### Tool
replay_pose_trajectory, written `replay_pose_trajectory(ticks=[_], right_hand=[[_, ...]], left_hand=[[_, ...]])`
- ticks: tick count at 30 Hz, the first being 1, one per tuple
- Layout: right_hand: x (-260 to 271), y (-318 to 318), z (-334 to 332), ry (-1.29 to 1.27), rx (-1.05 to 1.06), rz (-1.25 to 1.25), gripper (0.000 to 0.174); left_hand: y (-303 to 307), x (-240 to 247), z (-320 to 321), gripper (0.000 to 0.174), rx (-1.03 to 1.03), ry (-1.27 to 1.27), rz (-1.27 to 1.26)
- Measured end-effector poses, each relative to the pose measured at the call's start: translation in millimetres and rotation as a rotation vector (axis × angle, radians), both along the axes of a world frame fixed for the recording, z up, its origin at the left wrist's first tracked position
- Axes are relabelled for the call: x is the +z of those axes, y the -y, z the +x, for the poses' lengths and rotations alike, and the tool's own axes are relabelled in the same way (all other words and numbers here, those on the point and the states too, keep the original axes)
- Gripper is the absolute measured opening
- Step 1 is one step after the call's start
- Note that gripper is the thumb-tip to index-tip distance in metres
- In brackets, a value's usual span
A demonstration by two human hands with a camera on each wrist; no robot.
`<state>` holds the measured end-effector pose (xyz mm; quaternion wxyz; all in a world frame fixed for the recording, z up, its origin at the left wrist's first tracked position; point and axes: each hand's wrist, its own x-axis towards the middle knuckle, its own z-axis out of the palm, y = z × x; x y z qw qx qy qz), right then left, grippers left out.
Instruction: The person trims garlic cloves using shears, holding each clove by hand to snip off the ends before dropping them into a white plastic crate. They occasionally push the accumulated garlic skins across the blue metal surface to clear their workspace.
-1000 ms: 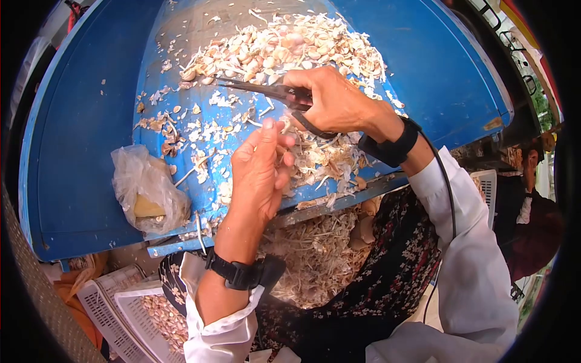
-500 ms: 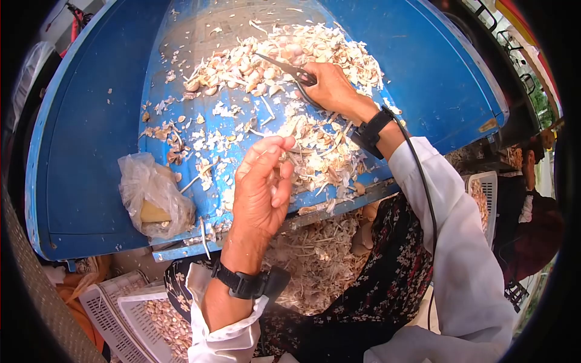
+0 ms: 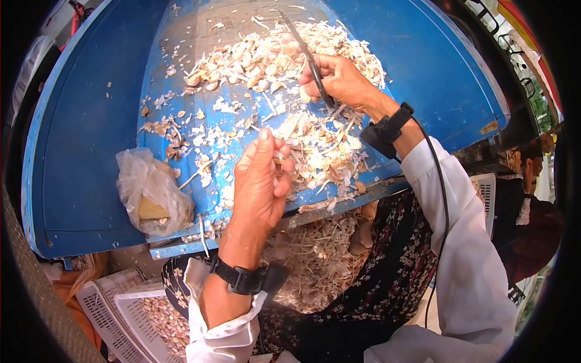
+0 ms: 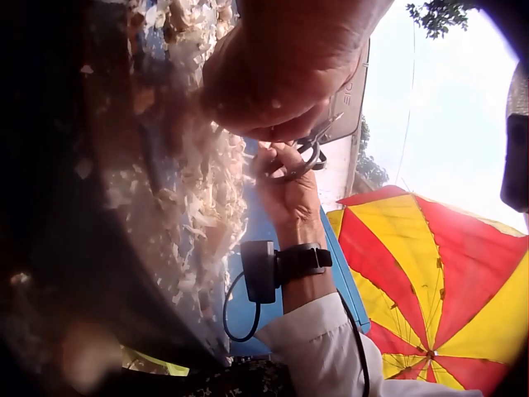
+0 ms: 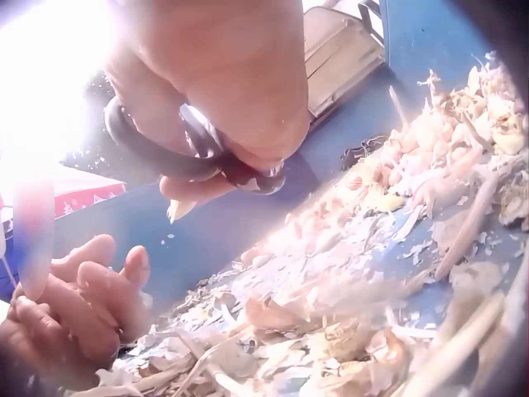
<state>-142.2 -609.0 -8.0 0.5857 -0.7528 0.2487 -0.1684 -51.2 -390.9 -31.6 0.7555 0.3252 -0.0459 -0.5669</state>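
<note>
Blue table (image 3: 91, 151), pale tan garlic skins (image 3: 315, 151), black floral skirt (image 3: 393, 260), white sleeves (image 3: 472, 254).
</note>
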Motion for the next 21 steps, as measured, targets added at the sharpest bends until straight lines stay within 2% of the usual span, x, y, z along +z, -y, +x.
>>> replay_pose_trajectory(ticks=[3,5,6,9,11,13,18,21], right_hand=[[20.7,-38.2,6.2,0.199,0.132,0.139,0.026],[23.0,-60.4,9.0,0.255,0.194,0.048,0.023],[24.2,-68.9,9.2,0.236,0.264,0.151,0.02],[25.9,-79.7,7.3,0.244,0.211,0.179,0.017],[25.3,-81.5,6.0,0.209,0.215,-0.31,0.015],[28.7,-91.6,2.5,0.195,0.237,-0.393,0.018],[31.6,-95.4,-0.5,0.166,0.174,-0.402,0.018],[24.0,-94.3,2.0,0.223,0.084,-0.301,0.02]], left_hand=[[0.1,4.8,-0.4,0.025,-0.047,0.065,0.014],[0.0,6.6,0.0,0.026,-0.029,-0.036,-0.034],[-1.1,6.9,1.2,0.026,-0.028,-0.036,-0.035],[-4.6,6.6,5.5,0.025,-0.057,-0.11,-0.13],[-5.6,0.9,6.4,0.024,-0.019,-0.116,-0.118],[-6.1,-3.3,7.8,0.021,-0.03,-0.114,-0.163],[-0.8,-3.0,2.5,0.019,0.087,-0.041,-0.107],[0.6,1.8,-0.2,0.019,0.108,-0.038,-0.09]])
